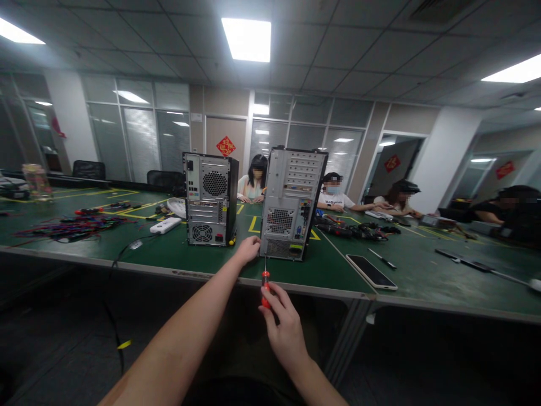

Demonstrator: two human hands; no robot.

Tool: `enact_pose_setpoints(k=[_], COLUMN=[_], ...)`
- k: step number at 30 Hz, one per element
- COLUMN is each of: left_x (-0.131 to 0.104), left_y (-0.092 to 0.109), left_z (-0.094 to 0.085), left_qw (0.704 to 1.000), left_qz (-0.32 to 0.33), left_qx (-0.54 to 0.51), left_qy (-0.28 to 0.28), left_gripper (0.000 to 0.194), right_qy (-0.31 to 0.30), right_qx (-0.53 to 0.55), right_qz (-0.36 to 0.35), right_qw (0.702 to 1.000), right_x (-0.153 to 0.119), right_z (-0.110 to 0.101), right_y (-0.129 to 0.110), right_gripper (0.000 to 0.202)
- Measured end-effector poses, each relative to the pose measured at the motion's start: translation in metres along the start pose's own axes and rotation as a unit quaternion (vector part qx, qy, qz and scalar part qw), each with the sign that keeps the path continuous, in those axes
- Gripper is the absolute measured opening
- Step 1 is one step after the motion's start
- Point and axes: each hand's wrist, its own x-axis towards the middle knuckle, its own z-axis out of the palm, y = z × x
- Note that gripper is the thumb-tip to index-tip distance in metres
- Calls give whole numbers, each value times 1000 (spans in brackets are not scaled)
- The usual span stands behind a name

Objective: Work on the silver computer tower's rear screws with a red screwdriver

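Two computer cases stand upright on the green table, their rear panels facing me. In my right hand is a red and black screwdriver, gripped by the handle between thumb and fingers. Its thin shaft points up to the lower left corner of the right computer case. My left hand is at that case's lower left edge, fingers curled together; whether they hold anything is hidden. Left of it stands the other computer case, apart from my hands.
A phone and a small black tool lie to the right. Bundled cables and a white power strip are on the left. Several people sit across the green table, whose front edge is near me.
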Motion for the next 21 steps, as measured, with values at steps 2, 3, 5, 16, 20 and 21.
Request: enact_pose_setpoints(k=[2,3,5,16,20,21], left_x=[0,0,1,3,3,2], left_y=[0,0,0,-5,-4,-4], left_z=[0,0,0,2,1,1], left_qw=[1000,1000,1000,1000,1000,1000], left_qz=[-1,0,1,5,4,5], left_qx=[1,3,6,5,5,7], left_qy=[-1,0,1,0,-4,-3], left_gripper=[18,18,18,19,18,18], right_qy=[-21,-29,-33,28,19,17], right_qx=[-16,-23,-29,14,9,6], right_qz=[-26,-35,-38,44,19,10], right_qw=[999,999,998,999,1000,1000], right_x=[0,1,1,1,0,-1], right_z=[0,0,0,-1,0,-1], right_y=[0,1,0,-1,1,1], right_gripper=[46,48,49,28,35,37])
